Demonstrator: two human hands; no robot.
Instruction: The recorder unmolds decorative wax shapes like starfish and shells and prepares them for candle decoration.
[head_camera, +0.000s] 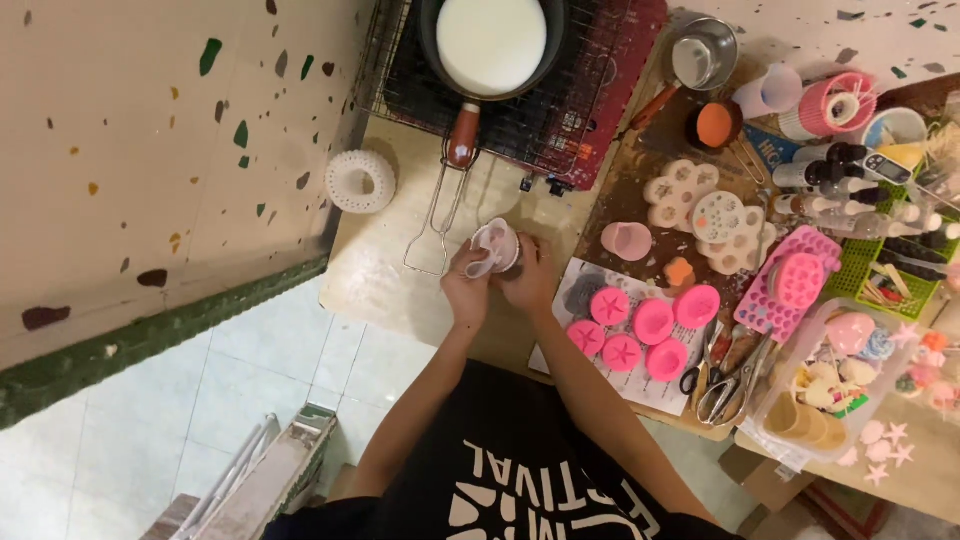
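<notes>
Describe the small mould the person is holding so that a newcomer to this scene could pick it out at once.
Start at the dark pan of white liquid on the wire rack, then drop past its handle to the tabletop edge. There the left hand and right hand grip a pale pinkish-white mould. Unlike the bright pink moulds lying on paper to its right, it is lifted and pale.

Cream terrazzo wall (150, 130) with green, brown and ochre flecks at left, dark green skirting (150, 335) along its foot, pale tiled floor (120, 440) below, tan wooden surface (380, 270) beside it; grey metal frame, perhaps a ladder (260, 480), at bottom edge.
</notes>
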